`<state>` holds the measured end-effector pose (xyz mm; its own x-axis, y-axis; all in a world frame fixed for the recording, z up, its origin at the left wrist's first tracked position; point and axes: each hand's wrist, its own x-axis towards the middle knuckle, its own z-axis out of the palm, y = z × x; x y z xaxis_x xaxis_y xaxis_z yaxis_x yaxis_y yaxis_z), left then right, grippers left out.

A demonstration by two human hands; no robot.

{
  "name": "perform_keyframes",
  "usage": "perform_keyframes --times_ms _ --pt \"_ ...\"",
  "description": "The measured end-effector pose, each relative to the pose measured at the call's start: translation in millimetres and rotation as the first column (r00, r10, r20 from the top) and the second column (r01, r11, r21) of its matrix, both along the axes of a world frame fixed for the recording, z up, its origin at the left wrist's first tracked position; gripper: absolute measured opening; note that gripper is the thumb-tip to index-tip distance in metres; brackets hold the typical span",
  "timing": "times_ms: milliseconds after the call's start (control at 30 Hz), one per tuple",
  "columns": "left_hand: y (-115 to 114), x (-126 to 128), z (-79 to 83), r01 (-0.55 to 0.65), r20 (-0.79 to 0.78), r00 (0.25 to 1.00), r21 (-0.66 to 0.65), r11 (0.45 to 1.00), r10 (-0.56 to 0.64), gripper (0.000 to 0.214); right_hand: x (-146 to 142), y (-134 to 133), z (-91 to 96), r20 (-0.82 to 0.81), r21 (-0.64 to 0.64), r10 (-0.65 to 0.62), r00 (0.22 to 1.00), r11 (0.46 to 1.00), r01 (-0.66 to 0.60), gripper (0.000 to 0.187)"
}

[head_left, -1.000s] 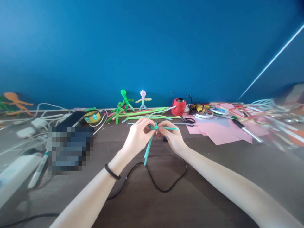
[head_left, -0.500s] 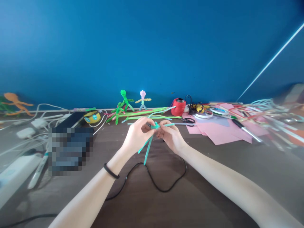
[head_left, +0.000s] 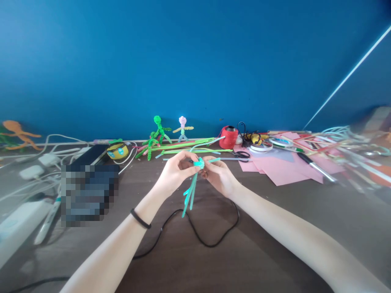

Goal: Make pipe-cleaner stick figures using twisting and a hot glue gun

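Turquoise pipe cleaners (head_left: 192, 191) are held between my two hands above the dark table, wound into a small knot at the top. My left hand (head_left: 177, 171) pinches the knot from the left with thumb and fingers. On the other side, my right hand (head_left: 220, 175) grips the same pipe cleaners, and one end sticks out over its fingers. Several loose ends hang down below the hands. Parts of my right fingertips are hidden behind the knot.
Behind my hands lie green pipe cleaners (head_left: 195, 144), with finished pipe-cleaner figures (head_left: 158, 126) by the blue wall. Black scissors (head_left: 242, 155), a red spool (head_left: 228, 138) and pink paper (head_left: 284, 171) are on the right. A black cable (head_left: 210, 245) curves across the table; a power strip (head_left: 24, 228) sits left.
The turquoise knot has turned in my fingers, and the hanging ends have swung and bunched closer together. The end over my right hand looks shorter. My hands stay almost in place.
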<state>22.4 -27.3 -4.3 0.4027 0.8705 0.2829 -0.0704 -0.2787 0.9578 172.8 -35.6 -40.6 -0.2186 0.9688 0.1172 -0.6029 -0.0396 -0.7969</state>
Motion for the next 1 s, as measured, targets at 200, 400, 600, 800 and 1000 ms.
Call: perform_keyframes --times_ms 200,400,600,800,1000 --pt "1 -1 -3.3 0.035 0.084 0.996 -0.085 0.996 -0.028 0.020 0 1 -1.1 -0.032 -0.024 0.047 0.998 0.999 -0.048 0.014" --pt "3 -1 -6.8 0.090 0.177 0.983 -0.200 0.976 -0.054 0.019 1 1 -2.8 -0.016 -0.009 0.089 0.996 0.996 -0.090 0.014" --pt "5 -1 -11.8 0.200 0.241 0.961 -0.264 0.943 -0.137 0.018 0 0 -2.2 -0.012 0.046 0.094 0.995 0.995 -0.093 0.016" --pt "4 -5 -3.3 0.063 0.028 0.998 -0.172 0.983 -0.059 0.018 -1 0 -4.3 0.019 0.051 0.046 0.999 0.998 -0.046 0.020" --pt "2 -12 13.8 0.017 -0.249 0.968 -0.098 0.995 -0.041 0.019 -3 -5 1.5 0.087 0.068 -0.027 0.996 0.997 0.021 0.020"
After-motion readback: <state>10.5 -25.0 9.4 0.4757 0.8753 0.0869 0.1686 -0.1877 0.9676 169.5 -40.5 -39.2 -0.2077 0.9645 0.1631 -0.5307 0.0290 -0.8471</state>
